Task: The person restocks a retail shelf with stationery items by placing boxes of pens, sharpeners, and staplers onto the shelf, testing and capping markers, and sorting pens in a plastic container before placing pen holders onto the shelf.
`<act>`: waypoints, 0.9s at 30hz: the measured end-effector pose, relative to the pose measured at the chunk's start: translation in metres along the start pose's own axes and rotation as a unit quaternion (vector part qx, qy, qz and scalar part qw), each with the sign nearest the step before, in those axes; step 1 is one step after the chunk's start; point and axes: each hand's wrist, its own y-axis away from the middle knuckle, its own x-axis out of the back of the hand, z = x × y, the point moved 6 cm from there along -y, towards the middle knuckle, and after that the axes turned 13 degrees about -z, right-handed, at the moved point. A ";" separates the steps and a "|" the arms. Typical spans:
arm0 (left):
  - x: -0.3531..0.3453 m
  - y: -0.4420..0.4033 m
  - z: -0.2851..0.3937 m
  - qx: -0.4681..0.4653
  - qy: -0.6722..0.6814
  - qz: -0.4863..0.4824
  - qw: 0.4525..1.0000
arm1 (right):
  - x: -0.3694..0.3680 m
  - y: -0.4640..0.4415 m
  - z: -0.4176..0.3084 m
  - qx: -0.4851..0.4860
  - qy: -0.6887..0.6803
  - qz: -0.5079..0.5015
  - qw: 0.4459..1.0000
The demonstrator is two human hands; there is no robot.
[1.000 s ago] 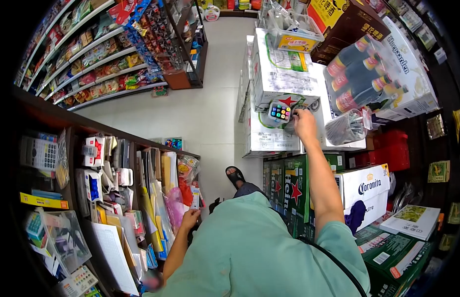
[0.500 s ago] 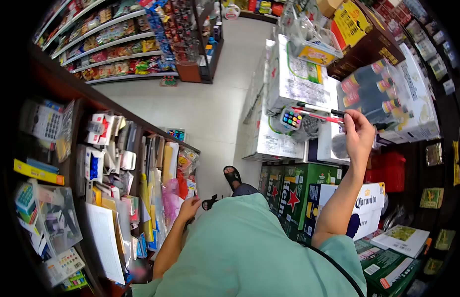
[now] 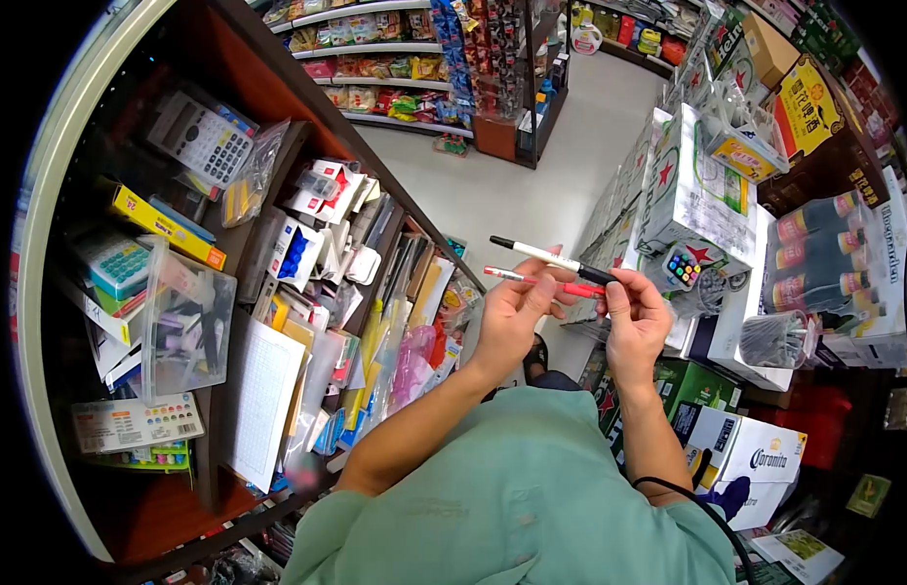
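Observation:
My left hand (image 3: 512, 327) is closed, its thumb and fingers pinching the red pen (image 3: 575, 289) in front of my body. My right hand (image 3: 637, 327) is closed too, holding the right ends of the red pen and a white marker pen with black ends (image 3: 563, 261). The two pens lie side by side, nearly level, the white one above the red. Part of each pen is hidden by my fingers. Whether my left fingers also grip the white pen, I cannot tell.
A wooden shelf (image 3: 247, 93) on the left holds a calculator (image 3: 202, 141), a clear plastic box (image 3: 190, 322) and stationery. At right are stacked cartons (image 3: 702, 200), a cup of colourful-tipped pens (image 3: 683, 265), bottles (image 3: 814, 253) and a Coronita box (image 3: 756, 458). Snack shelves (image 3: 375, 49) stand beyond the aisle.
My right hand has brought both pens from beside the cartons to in front of my body. My left hand has risen from my side to the pens. The view has turned left.

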 end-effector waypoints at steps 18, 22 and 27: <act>0.027 0.032 0.000 0.177 -0.287 0.030 0.941 | -0.014 -0.006 0.003 -0.005 0.145 -0.130 0.981; -0.005 0.024 0.006 0.113 -0.368 -0.093 0.918 | -0.026 -0.009 0.016 -0.121 0.006 -0.294 0.948; -0.018 0.023 0.014 -0.004 -0.446 -0.073 0.892 | -0.013 -0.005 0.014 -0.101 -0.068 -0.189 0.974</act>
